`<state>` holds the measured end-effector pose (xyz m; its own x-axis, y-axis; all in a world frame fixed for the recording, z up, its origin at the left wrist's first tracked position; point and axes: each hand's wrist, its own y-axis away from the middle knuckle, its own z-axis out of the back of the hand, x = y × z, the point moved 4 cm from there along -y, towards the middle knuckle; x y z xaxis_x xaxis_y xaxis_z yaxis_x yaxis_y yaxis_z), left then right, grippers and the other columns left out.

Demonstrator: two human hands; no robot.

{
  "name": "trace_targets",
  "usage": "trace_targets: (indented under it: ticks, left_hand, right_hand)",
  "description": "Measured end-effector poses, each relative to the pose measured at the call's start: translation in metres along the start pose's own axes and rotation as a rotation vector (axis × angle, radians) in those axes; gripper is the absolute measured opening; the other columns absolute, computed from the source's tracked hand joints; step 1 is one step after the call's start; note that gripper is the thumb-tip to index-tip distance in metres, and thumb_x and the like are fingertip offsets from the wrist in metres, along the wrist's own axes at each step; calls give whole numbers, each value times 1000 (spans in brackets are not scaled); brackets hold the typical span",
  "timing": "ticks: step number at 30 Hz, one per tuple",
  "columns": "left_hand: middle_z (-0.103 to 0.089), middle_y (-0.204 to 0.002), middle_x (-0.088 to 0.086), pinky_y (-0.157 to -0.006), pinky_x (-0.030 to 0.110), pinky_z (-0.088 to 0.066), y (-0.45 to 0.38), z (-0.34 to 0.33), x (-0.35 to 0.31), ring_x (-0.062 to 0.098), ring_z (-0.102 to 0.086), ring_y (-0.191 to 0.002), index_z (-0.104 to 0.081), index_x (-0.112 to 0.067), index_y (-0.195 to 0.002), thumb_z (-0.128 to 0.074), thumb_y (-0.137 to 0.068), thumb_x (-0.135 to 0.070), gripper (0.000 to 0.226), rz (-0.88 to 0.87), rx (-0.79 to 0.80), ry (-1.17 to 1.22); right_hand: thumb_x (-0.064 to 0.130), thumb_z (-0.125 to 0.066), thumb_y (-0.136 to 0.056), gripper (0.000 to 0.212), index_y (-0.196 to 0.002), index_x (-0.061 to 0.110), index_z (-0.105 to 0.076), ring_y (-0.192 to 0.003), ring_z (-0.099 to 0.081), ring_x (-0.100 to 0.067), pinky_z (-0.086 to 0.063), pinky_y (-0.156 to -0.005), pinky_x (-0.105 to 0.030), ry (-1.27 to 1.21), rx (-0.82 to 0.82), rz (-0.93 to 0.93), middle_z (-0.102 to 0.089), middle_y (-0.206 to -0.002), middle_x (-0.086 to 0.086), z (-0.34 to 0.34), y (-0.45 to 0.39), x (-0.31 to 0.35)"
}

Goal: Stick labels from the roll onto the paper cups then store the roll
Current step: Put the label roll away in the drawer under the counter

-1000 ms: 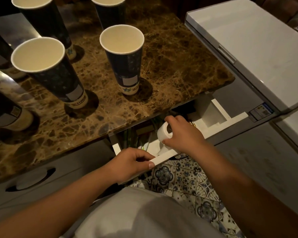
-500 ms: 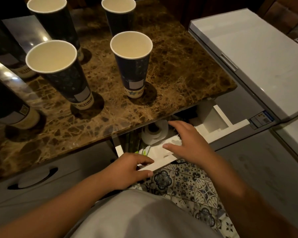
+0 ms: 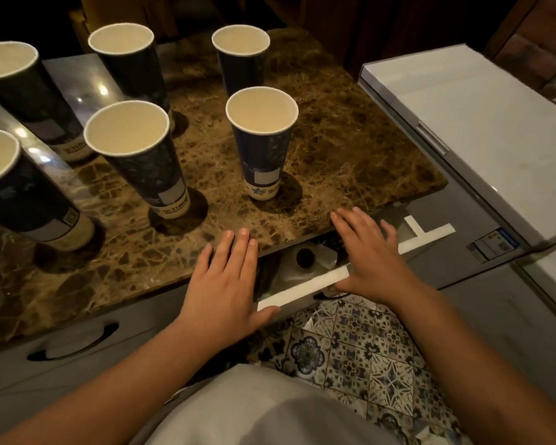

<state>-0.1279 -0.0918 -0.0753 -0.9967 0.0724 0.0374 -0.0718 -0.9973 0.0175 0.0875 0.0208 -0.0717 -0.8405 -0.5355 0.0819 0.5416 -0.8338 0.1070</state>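
Both flat, empty hands — left hand [image 3: 223, 281], right hand [image 3: 371, 256] — press the white wooden drawer [image 3: 302, 285] shut; the white label roll [image 3: 307, 258] could jam it.

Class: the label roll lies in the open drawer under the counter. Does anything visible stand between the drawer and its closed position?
Nothing visible blocks it. The roll lies inside the drawer, below the counter edge. Both hands are flat: the left hand and the right hand have thumbs at the drawer's white front edge, fingers extending over the counter edge.
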Motion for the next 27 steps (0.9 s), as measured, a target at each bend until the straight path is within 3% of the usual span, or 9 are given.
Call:
trace_targets:
  ticks: [4,10,15,19,23,25,27]
  left_hand:
    - [-38,-154,13,-109,50,-35,-2,0,8,32,-37,-141,-41,-8,-145,-47,-82,-66,85,-2,-54,14]
    - [-56,-140,10,-92,44,-43,-11,-1,12,31,-56,-124,-60,-11,-129,-70,-80,-40,58,-4,-225,9]
    - [-60,-135,14,-85,44,-43,-13,-13,15,36,-61,-115,-61,-8,-126,-73,-71,-14,57,-53,-333,-66]
    - [-63,-130,14,-80,43,-44,-13,-11,16,35,-65,-108,-62,-8,-123,-49,-86,-9,39,-91,-450,-121]
    - [-65,-128,13,-80,41,-43,-14,-11,15,33,-67,-106,-64,-9,-121,-32,-96,-9,41,-102,-477,-106]
    - [-65,-129,12,-82,40,-41,-13,-12,16,32,-66,-107,-62,-10,-123,-41,-93,-12,37,-102,-440,-116]
    - [-61,-135,10,-85,41,-40,-13,-11,18,31,-62,-113,-59,-12,-128,-64,-80,-22,49,-66,-290,-33]
  right_hand:
    - [56,-82,-59,109,-148,26,-26,-141,-17,-21,-22,-107,-49,-23,-124,-45,-29,-150,1,-2,-10,2]
    - [48,-86,-57,87,-130,19,-50,-127,-32,-26,-34,-93,-54,-67,-331,-99,-47,-133,-5,-14,-19,6]
    - [42,-87,-59,78,-121,21,-44,-120,-33,-28,-35,-86,-51,-89,-461,-150,-37,-125,-1,-19,-26,13]
    - [39,-91,-54,81,-117,20,-43,-119,-33,-27,-33,-86,-52,-109,-492,-193,-34,-124,-2,-24,-31,15]
    - [39,-92,-50,87,-119,17,-44,-120,-33,-28,-34,-86,-53,-97,-505,-202,-35,-125,-4,-27,-31,16]
    - [38,-93,-49,88,-119,16,-45,-120,-33,-28,-37,-85,-56,-91,-512,-210,-35,-125,-5,-27,-30,17]
    - [39,-92,-49,88,-119,14,-44,-120,-33,-30,-38,-84,-57,-84,-489,-228,-35,-126,-7,-29,-32,18]
